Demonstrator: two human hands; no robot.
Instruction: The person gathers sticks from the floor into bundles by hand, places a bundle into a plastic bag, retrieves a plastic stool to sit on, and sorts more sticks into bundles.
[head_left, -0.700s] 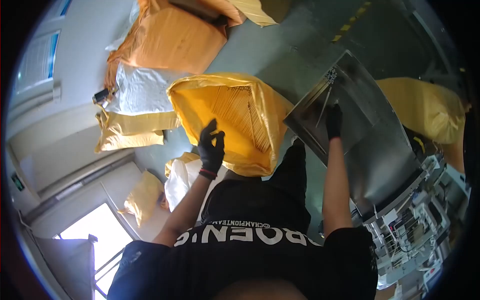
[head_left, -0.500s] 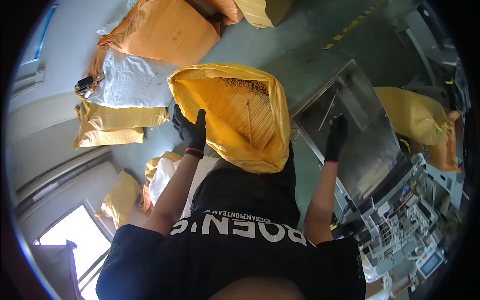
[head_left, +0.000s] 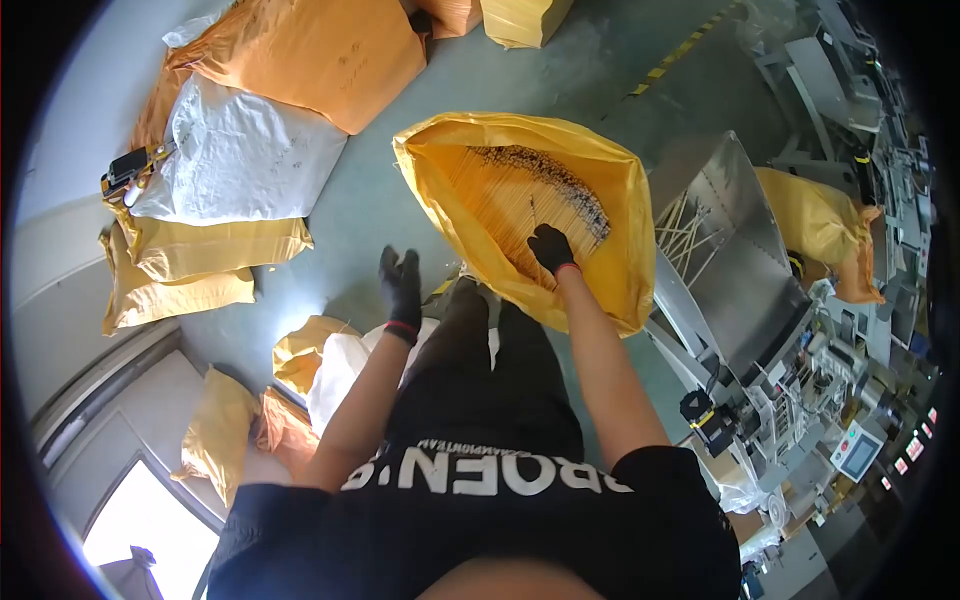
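Observation:
A large yellow woven sack (head_left: 625, 290) stands with its mouth wide open in front of me. Inside lies a dense layer of long thin sticks (head_left: 500, 215), many with dark ends along the far side. My right hand (head_left: 550, 248), in a black glove, reaches into the sack with its fingers closed at the lower part of one stick, whose tip shows above the hand. My left hand (head_left: 400, 285), gloved as well, hovers left of the sack, touching nothing, its thumb and fingers apart.
To the right stands a sheet-metal hopper (head_left: 745, 290) with several loose sticks (head_left: 685, 235) at its left side. Machinery with a small screen (head_left: 858, 452) is beyond it. White (head_left: 240, 150), orange (head_left: 310, 60) and yellow sacks (head_left: 215, 245) lie at the left.
My right hand has moved left from the hopper into the sack. My left hand has let go of the sack's rim and drawn back. The sack sits further right in view.

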